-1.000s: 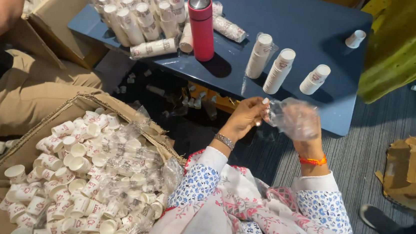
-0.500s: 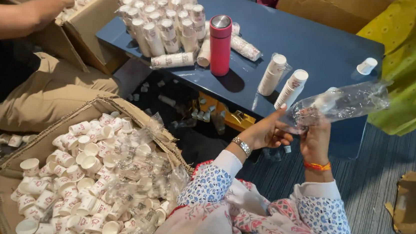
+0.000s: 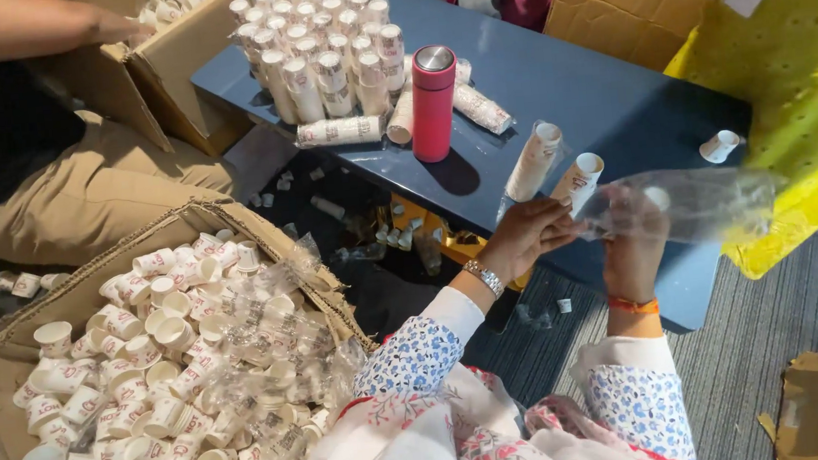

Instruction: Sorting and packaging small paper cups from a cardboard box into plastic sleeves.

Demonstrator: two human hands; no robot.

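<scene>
Two hands of yours meet over the near edge of the blue table (image 3: 614, 94), both working one clear plastic sleeve (image 3: 693, 203). Your left hand (image 3: 526, 235), with a metal watch at the wrist, is closed in a pinch on the sleeve's open left end. Your right hand (image 3: 635, 240), with an orange band at the wrist, is wrapped around the sleeve just beside it, seen partly through the plastic. The sleeve stretches out to the right, lying nearly level above the table's near right part, and it looks crumpled; you cannot tell whether anything sits inside it.

Nearer to you on the left, a large open cardboard box (image 3: 5, 344) sits on the floor, heaped with loose white paper cups (image 3: 152, 341) and scraps of clear wrapping. A few stray cups lie on the dark floor between this box and the table.

On the table just beyond your hands, two short wrapped stacks of cups (image 3: 533, 162) lean side by side, and a single cup (image 3: 719, 146) lies well apart to their right. Farther left stands a red flask (image 3: 434, 104) with a metal cap, upright, with wrapped stacks lying flat on either side of it. Behind it, many upright wrapped stacks (image 3: 314, 41) crowd the far left corner.

At the far left, another person in tan trousers reaches an arm (image 3: 65, 23) into a second cardboard box (image 3: 167, 54). A third box (image 3: 622, 14) of cups sits at the far right.
</scene>
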